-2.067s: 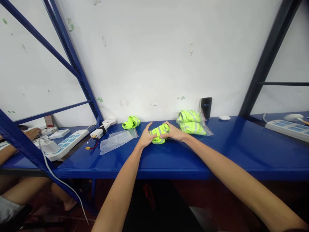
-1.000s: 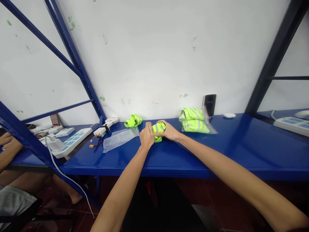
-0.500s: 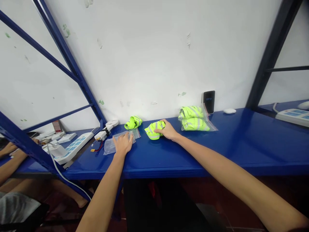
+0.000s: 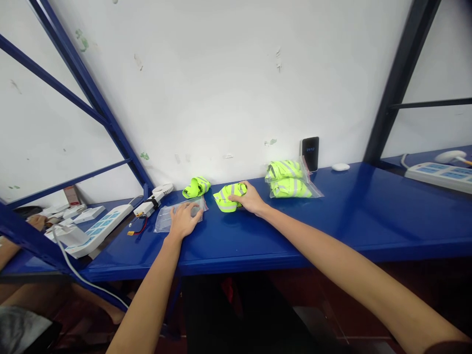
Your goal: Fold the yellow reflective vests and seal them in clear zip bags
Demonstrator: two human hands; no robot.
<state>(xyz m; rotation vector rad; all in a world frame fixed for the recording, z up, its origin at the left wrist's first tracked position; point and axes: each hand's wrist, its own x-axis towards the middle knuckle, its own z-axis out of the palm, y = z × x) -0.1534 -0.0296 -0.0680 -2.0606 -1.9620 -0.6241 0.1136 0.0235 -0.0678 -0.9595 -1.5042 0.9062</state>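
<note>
My right hand (image 4: 252, 197) grips a folded neon-yellow reflective fabric bundle (image 4: 225, 197) with grey stripes, thumb in front and fingers behind, at the middle of the blue table. On the left, my left hand (image 4: 183, 219) lies over a flat clear zip bag (image 4: 163, 220), its fingers apart and touching the plastic. A second rolled neon-yellow bundle (image 4: 197, 187) rests just behind that bag, close to the wall. To the right of my right hand, more neon-yellow folded fabric (image 4: 289, 188) sits inside clear zip bags, one behind the other.
A phone (image 4: 310, 153) leans on the wall, with a white oval case (image 4: 340, 167) beside it. At left are a small white fan (image 4: 162, 189), a white device with wires (image 4: 145, 207), and a power strip (image 4: 105, 228) by the blue frame post. Another person's hand (image 4: 37, 222) shows at far left.
My head view has shifted slightly right. The left hand's fingers have arched a little over the clear bag. My right hand keeps hold of the bundle in about the same place.
</note>
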